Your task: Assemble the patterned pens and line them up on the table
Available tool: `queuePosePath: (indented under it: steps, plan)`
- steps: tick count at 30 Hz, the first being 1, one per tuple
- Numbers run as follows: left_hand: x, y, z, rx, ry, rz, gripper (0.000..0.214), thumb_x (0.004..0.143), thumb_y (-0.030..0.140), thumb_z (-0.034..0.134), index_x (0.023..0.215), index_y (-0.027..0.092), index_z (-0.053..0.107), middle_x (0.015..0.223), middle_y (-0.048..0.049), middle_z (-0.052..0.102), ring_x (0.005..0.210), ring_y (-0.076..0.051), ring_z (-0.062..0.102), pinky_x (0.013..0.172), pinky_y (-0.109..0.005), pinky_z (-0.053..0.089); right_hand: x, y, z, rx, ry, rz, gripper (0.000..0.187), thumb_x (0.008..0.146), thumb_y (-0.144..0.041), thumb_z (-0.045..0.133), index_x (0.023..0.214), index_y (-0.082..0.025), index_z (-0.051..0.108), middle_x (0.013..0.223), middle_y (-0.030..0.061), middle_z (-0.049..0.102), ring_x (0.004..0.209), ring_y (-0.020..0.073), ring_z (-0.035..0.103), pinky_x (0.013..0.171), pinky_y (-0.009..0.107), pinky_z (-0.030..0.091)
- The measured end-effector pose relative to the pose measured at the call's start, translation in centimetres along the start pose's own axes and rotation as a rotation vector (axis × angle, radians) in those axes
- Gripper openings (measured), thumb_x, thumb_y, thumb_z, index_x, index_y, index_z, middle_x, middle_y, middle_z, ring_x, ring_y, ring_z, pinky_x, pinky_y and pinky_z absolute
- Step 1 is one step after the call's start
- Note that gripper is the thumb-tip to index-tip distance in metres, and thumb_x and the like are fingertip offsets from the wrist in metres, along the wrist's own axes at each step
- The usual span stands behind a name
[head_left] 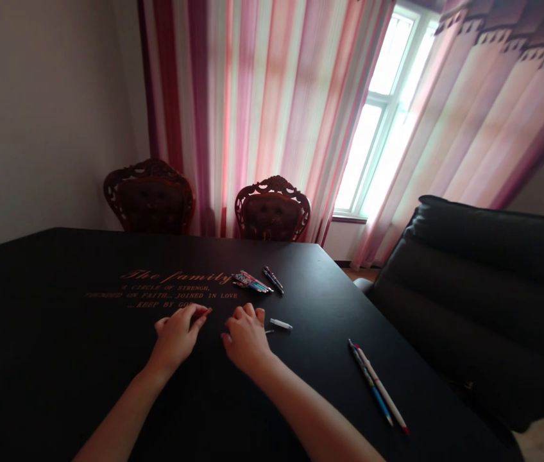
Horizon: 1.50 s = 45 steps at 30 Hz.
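Note:
Both of my hands rest on a black table (60, 359) with gold lettering. My left hand (176, 333) is closed around a small red pen part that sticks out past the fingertips. My right hand (246, 333) is curled, knuckles up, beside it; a thin tip shows just right of its fingers, and what it holds is hidden. A small white pen cap (281, 324) lies on the table just right of my right hand. Two pens (378, 385), one blue and one red and white, lie side by side further right.
A bundle of coloured pens (253, 281) and a dark pen (273, 280) lie beyond my hands. Two carved wooden chairs (272, 208) stand at the far edge. A black sofa (484, 282) is at the right. Striped pink curtains hang before a bright window (378, 115).

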State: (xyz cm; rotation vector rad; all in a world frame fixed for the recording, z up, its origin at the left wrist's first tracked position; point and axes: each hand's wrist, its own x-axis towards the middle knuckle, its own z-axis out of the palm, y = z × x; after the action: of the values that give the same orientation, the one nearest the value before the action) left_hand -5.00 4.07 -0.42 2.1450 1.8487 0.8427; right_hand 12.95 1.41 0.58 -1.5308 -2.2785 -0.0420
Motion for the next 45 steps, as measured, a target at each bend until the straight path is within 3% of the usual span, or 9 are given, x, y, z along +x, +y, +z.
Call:
queuePosePath:
  steps: [6, 9, 12, 17, 22, 27, 35, 42, 45]
  plan:
    - [-0.4, 0.3, -0.1, 0.021, -0.029, 0.031, 0.021, 0.093, 0.026, 0.040, 0.103, 0.025, 0.058, 0.113, -0.0061, 0.072, 0.108, -0.025, 0.063, 0.090, -0.042, 0.032, 0.2, -0.2, 0.6, -0.014, 0.047, 0.030, 0.015, 0.083, -0.031, 0.065, 0.089, -0.019, 0.069, 0.098, 0.0099, 0.064, 0.106, 0.0285, 0.047, 0.092, 0.045, 0.029]
    - [-1.2, 1.6, 0.4, 0.005, -0.085, 0.127, 0.024, 0.095, 0.028, 0.035, 0.105, 0.025, 0.056, 0.113, -0.0069, 0.070, 0.105, -0.023, 0.063, 0.090, -0.041, 0.033, -1.0, 2.9, -0.9, 0.074, 0.096, 0.077, 0.005, 0.082, -0.026, 0.067, 0.087, -0.024, 0.069, 0.095, 0.0041, 0.063, 0.102, 0.0247, 0.049, 0.088, 0.041, 0.029]
    - [-2.1, 3.4, 0.9, -0.006, -0.147, 0.258, 0.021, 0.093, 0.034, 0.042, 0.102, 0.026, 0.059, 0.108, -0.0063, 0.069, 0.102, -0.022, 0.062, 0.089, -0.038, 0.033, -2.7, 6.9, -2.3, 0.104, 0.112, 0.140, 0.008, 0.079, -0.018, 0.069, 0.081, -0.025, 0.069, 0.093, 0.0014, 0.062, 0.100, 0.0226, 0.049, 0.085, 0.037, 0.028]
    - [-2.4, 5.3, 1.5, 0.008, -0.201, 0.346, 0.020, 0.089, 0.040, 0.050, 0.091, 0.025, 0.063, 0.089, -0.0055, 0.069, 0.091, -0.024, 0.061, 0.084, -0.039, 0.032, -4.4, 10.5, -1.9, 0.141, 0.051, 0.164, 0.015, 0.076, -0.017, 0.074, 0.085, -0.028, 0.070, 0.092, -0.0001, 0.062, 0.098, 0.0212, 0.048, 0.083, 0.034, 0.028]
    - [-2.3, 5.4, 1.7, 0.054, -0.208, 0.306, 0.023, 0.090, 0.038, 0.048, 0.081, 0.024, 0.063, 0.086, -0.0042, 0.068, 0.085, -0.023, 0.061, 0.081, -0.038, 0.031, -4.1, 10.3, -1.1, 0.147, 0.043, 0.202, 0.007, 0.082, -0.018, 0.068, 0.080, -0.025, 0.069, 0.089, 0.0004, 0.062, 0.096, 0.0208, 0.048, 0.082, 0.034, 0.027]
    - [-2.2, 4.8, 1.3, 0.058, -0.213, 0.255, 0.016, 0.085, 0.035, 0.054, 0.079, 0.023, 0.063, 0.084, -0.0017, 0.069, 0.083, -0.021, 0.062, 0.082, -0.037, 0.031, -4.5, 10.6, -1.9, 0.134, 0.074, 0.219, 0.007, 0.081, -0.018, 0.067, 0.078, -0.024, 0.069, 0.089, 0.0015, 0.063, 0.096, 0.0219, 0.049, 0.082, 0.034, 0.027]
    - [-0.8, 2.5, -0.1, 0.062, -0.123, 0.076, 0.023, 0.084, 0.045, 0.054, 0.088, 0.026, 0.066, 0.084, -0.0020, 0.071, 0.083, -0.023, 0.064, 0.082, -0.040, 0.032, -4.7, 10.5, -3.8, 0.191, 0.292, 0.308, 0.008, 0.087, -0.021, 0.060, 0.085, -0.024, 0.067, 0.087, 0.0008, 0.064, 0.093, 0.0211, 0.052, 0.081, 0.034, 0.028]
    - [-0.9, 3.0, 0.9, 0.026, -0.183, 0.154, 0.019, 0.082, 0.038, 0.055, 0.078, 0.025, 0.069, 0.082, -0.0020, 0.073, 0.082, -0.024, 0.066, 0.081, -0.039, 0.035, -4.8, 8.2, -3.8, 0.225, 0.271, 0.255, 0.008, 0.089, -0.022, 0.060, 0.087, -0.024, 0.068, 0.091, 0.0010, 0.067, 0.096, 0.0201, 0.052, 0.084, 0.033, 0.028]
    - [-0.6, 3.2, 1.3, -0.062, -0.189, 0.120, 0.024, 0.079, 0.045, 0.057, 0.083, 0.024, 0.071, 0.078, -0.0024, 0.073, 0.077, -0.025, 0.066, 0.076, -0.037, 0.040, -4.9, 6.8, -3.4, 0.297, 0.256, 0.179, 0.008, 0.090, -0.027, 0.063, 0.096, -0.026, 0.068, 0.094, -0.0009, 0.069, 0.098, 0.0188, 0.053, 0.087, 0.033, 0.029]
